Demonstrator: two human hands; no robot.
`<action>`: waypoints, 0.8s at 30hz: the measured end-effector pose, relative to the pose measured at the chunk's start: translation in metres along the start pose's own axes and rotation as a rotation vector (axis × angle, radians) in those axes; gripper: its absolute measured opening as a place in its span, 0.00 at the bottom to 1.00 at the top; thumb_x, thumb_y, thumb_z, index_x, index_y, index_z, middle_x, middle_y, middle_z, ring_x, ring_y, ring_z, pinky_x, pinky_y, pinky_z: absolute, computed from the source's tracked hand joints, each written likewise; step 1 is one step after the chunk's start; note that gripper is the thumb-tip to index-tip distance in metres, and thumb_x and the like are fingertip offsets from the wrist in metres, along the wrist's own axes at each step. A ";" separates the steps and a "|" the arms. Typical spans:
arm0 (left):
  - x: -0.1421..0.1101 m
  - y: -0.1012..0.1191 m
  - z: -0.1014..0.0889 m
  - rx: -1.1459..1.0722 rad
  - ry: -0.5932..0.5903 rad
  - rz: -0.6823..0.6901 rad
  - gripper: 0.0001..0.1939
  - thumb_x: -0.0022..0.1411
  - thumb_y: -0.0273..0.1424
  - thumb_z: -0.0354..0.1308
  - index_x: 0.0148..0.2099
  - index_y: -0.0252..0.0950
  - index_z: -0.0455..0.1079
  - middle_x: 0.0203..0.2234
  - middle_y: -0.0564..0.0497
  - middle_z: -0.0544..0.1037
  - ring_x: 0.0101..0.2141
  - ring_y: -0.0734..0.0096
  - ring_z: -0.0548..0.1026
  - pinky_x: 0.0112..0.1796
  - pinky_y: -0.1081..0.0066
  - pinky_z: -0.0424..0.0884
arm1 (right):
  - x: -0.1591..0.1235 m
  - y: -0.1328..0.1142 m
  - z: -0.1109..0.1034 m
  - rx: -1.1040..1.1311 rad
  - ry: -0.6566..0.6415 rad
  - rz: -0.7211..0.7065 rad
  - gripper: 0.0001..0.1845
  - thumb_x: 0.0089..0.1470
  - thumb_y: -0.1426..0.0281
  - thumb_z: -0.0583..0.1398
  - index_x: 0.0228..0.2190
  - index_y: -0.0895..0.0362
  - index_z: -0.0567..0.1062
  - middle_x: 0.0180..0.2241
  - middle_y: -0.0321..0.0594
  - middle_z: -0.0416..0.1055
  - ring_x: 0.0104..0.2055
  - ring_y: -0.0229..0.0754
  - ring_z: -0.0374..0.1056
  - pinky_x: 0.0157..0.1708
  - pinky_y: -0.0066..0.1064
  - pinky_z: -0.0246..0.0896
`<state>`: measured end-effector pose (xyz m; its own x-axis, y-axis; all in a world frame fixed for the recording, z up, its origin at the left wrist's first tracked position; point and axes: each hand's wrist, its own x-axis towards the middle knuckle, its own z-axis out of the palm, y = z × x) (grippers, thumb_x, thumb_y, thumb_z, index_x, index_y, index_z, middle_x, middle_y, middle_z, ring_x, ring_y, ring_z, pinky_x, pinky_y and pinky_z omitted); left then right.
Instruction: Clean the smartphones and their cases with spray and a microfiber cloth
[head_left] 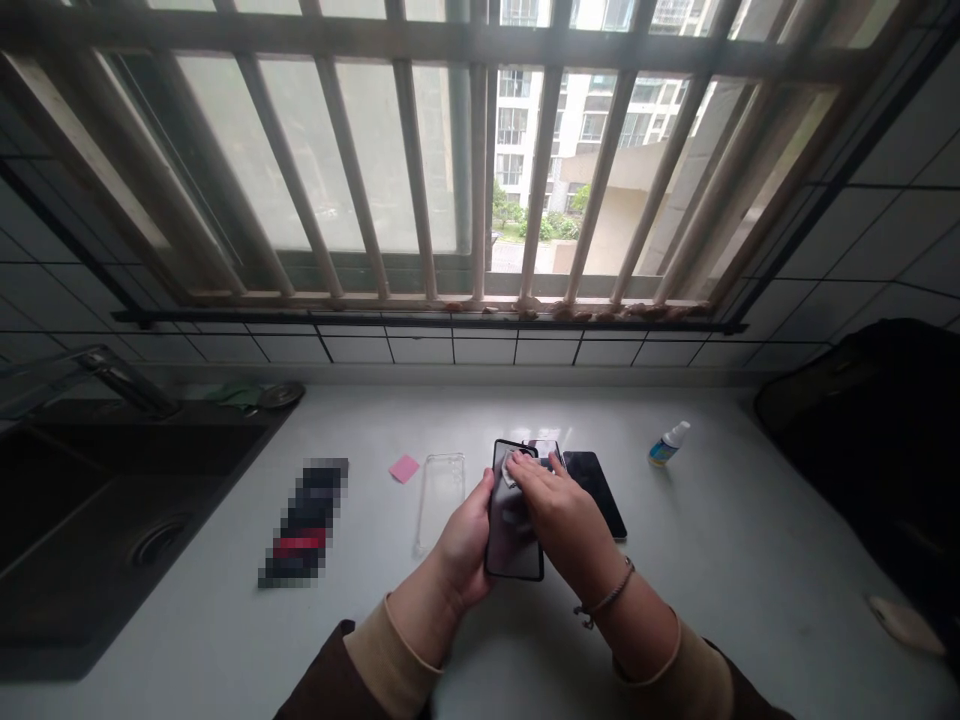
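My left hand (466, 540) is closed around the left edge of a smartphone (514, 550) with a dark screen and black rim, held above the counter. My right hand (566, 505) lies over the upper part of its screen, fingers together, pressing a small whitish cloth (509, 472) against it. Whether the cloth is fabric or paper I cannot tell. Partly hidden behind the right hand are a dark phone (596, 490) and another shiny flat device (544, 447). A clear phone case (441, 500) lies left of the held phone.
On the white counter (720, 560) lie a pink square (404, 468) and a pixelated dark packet (306, 525). A small spray bottle (669, 444) stands at the right. The sink (82, 590) is far left, a black bag (877, 450) far right. A barred window rises behind.
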<state>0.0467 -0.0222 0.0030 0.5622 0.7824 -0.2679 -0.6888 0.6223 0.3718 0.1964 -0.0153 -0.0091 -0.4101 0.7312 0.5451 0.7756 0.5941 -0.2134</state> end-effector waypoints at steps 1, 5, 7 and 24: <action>0.001 0.001 0.000 -0.007 0.010 0.007 0.30 0.76 0.45 0.49 0.68 0.28 0.68 0.59 0.35 0.77 0.61 0.52 0.74 0.62 0.59 0.67 | 0.000 -0.002 -0.001 0.013 -0.004 -0.001 0.26 0.65 0.85 0.52 0.60 0.60 0.73 0.61 0.51 0.74 0.63 0.50 0.71 0.69 0.55 0.59; 0.002 0.011 0.001 0.002 0.148 0.076 0.30 0.76 0.47 0.47 0.62 0.26 0.73 0.51 0.33 0.82 0.55 0.52 0.79 0.59 0.58 0.72 | -0.001 -0.016 -0.006 0.085 -0.037 -0.074 0.25 0.65 0.85 0.52 0.58 0.58 0.75 0.58 0.48 0.77 0.61 0.47 0.73 0.69 0.51 0.59; 0.001 0.020 0.002 0.029 0.226 0.129 0.32 0.76 0.49 0.44 0.59 0.26 0.75 0.47 0.32 0.83 0.49 0.51 0.82 0.55 0.55 0.75 | -0.003 -0.024 -0.009 0.121 -0.060 -0.148 0.24 0.65 0.84 0.53 0.56 0.59 0.76 0.57 0.48 0.78 0.60 0.46 0.74 0.66 0.44 0.65; 0.004 0.011 -0.010 0.102 0.148 0.031 0.31 0.74 0.49 0.50 0.59 0.26 0.74 0.49 0.33 0.82 0.42 0.55 0.84 0.52 0.58 0.77 | 0.000 -0.013 -0.039 0.336 0.210 0.434 0.16 0.71 0.68 0.55 0.52 0.54 0.80 0.41 0.43 0.83 0.38 0.47 0.81 0.38 0.34 0.77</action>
<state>0.0371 -0.0125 -0.0028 0.4631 0.8009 -0.3797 -0.6503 0.5981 0.4684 0.2055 -0.0362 0.0249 0.0408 0.8696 0.4921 0.6429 0.3542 -0.6791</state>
